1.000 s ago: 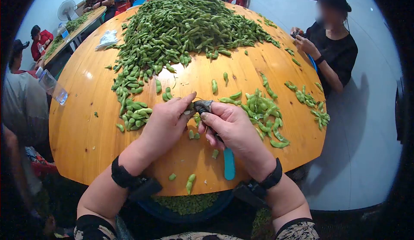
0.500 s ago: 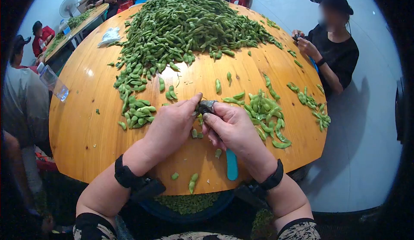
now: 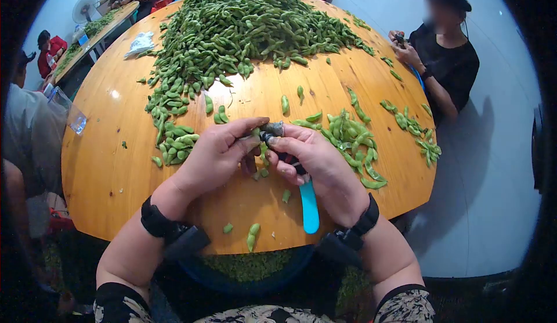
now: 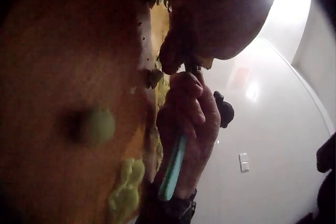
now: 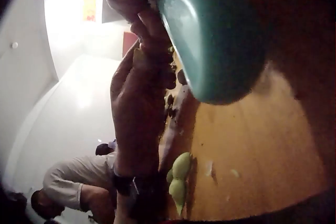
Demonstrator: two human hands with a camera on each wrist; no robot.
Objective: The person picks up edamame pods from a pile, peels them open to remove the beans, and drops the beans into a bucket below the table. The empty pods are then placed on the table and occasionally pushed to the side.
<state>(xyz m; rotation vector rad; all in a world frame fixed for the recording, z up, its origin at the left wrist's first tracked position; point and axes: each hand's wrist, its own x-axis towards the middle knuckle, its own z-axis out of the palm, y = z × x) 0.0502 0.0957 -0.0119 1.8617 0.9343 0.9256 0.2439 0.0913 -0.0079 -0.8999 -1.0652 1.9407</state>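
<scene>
In the head view, my left hand [image 3: 217, 154] pinches a green edamame pod [image 3: 264, 150] between thumb and fingers. Right beside it, my right hand [image 3: 319, 157] grips a tool with a teal handle [image 3: 309, 207]; its working end is hidden among the fingers. A dark grey covering [image 3: 272, 128] shows at the fingertips where both hands meet. The rounded handle also stands large in the right wrist view. Below the hands, a loose edamame pod [image 3: 253, 237] and small green pieces lie on the wooden table [image 3: 145, 195].
A big heap of edamame pods [image 3: 238, 33] covers the table's far side. More pods [image 3: 351, 140] lie right of my hands. Under the front edge stands a tub [image 3: 197, 271] holding green beans. A plastic bottle [image 3: 69, 114] is at left; a person in black [image 3: 444, 62] sits at right.
The left fingers have shifted, and a green pod now shows between the hands. The right hand has turned slightly, showing more of the teal handle. The head view has tilted a little downward.
</scene>
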